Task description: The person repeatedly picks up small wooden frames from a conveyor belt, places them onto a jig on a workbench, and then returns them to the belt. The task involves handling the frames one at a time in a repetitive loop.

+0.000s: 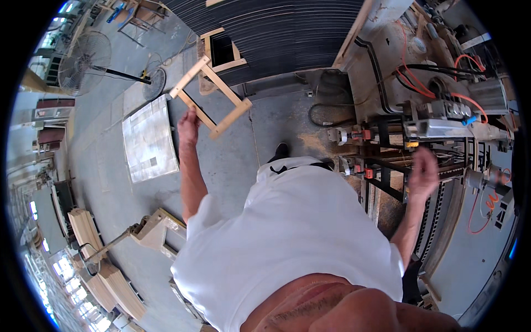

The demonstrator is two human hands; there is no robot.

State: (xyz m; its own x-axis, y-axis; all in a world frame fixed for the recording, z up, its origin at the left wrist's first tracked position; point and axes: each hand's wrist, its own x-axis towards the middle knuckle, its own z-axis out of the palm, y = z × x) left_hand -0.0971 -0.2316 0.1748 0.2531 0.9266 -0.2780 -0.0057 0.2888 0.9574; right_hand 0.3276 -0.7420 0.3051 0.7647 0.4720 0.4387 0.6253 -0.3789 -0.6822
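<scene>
My left hand is stretched forward, its fingers closed on one rail of a light wooden frame. The frame is four-sided, with rail ends jutting past the corners, and hangs tilted over the grey floor. To the right, my right hand is raised beside a machine with metal cylinders and orange hoses. Motion smears its fingers, and nothing in them can be made out. Red-and-silver clamp heads sit on the machine's near side, left of that hand.
Beyond the frame rises a tall stack of dark sheets, with another wooden frame against it. A pedestal fan and a flat metal sheet are at left. A pallet jack stands near stacked boards. Sawdust lies by the machine.
</scene>
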